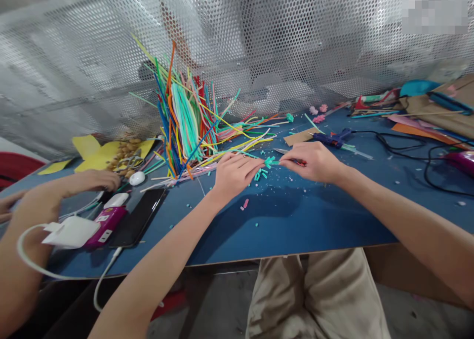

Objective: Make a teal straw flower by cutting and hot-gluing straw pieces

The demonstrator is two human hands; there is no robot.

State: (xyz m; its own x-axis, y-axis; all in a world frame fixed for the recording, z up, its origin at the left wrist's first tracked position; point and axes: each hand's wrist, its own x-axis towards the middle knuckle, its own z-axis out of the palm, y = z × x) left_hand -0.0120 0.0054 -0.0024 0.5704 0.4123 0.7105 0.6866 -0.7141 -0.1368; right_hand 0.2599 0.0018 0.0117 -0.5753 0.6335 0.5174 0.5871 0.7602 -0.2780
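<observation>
My left hand (235, 171) rests on the blue tabletop (296, 220), its fingers pinched round a small teal pipe-cleaner piece (269, 161). Right beside it, my right hand (314, 161) is closed on scissors (291, 155) whose metal blade points left toward the teal piece. Short teal and pink offcuts (259, 176) lie scattered just below my hands. A big fanned bundle of coloured pipe cleaners (188, 117) leans against the mesh behind my left hand.
Another person's arm (55, 196) reaches in at the left near a phone (138, 215), a white charger (72, 230) and a pink device (105, 223). A blue glue gun (333, 139) with black cable, yellow paper (92, 151) and craft clutter (425, 107) lie further back.
</observation>
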